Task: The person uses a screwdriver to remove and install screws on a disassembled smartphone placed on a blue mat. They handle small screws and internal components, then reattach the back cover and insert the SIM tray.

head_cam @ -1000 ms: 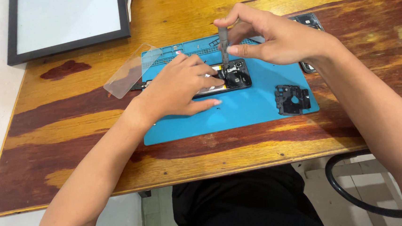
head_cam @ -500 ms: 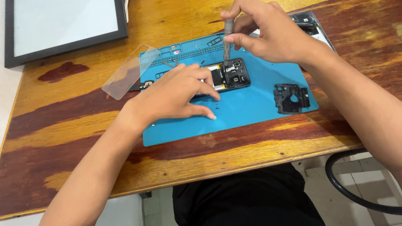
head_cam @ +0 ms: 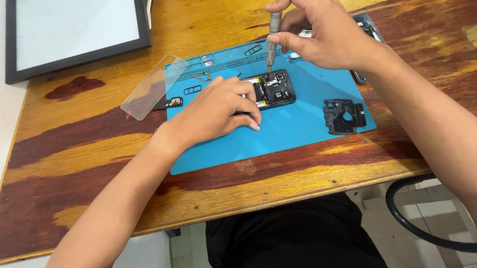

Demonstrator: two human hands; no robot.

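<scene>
Wooden bench (head_cam: pixel 110 137), streaked dark red and yellow, white floor along its left edge. A blue mat (head_cam: pixel 299 124) lies mid-bench. A black-framed panel (head_cam: pixel 74 28) sits at the far left corner. A clear glass sheet (head_cam: pixel 154 86) rests tilted, overlapping the mat's left edge.

Opened phone (head_cam: pixel 272 89) lies near the mat's centre, back off, boards exposed. A black cover part (head_cam: pixel 344 115) sits on the mat to its right, apart from it. A small black piece (head_cam: pixel 172 103) lies at the mat's left edge. Another device (head_cam: pixel 368 27) is partly hidden behind the right wrist.

Left hand (head_cam: pixel 217 110): palm down, fingers loosely spread and curled, pressing on the phone's left portion; it covers that end. Not clenched, more a flat hold.

Right hand (head_cam: pixel 321 30): closed on a thin grey screwdriver (head_cam: pixel 272 39), pinched between thumb and fingertips, index finger arched over the cap. The tool stands nearly upright, tip down on the phone's upper right area. Exact contact point too small to make out.

Against half a second earlier: the screwdriver's shaft stands clearer of the right hand and nearer upright. The left hand keeps the same flat hold on the phone. Phone, mat and loose parts lie where they were.
</scene>
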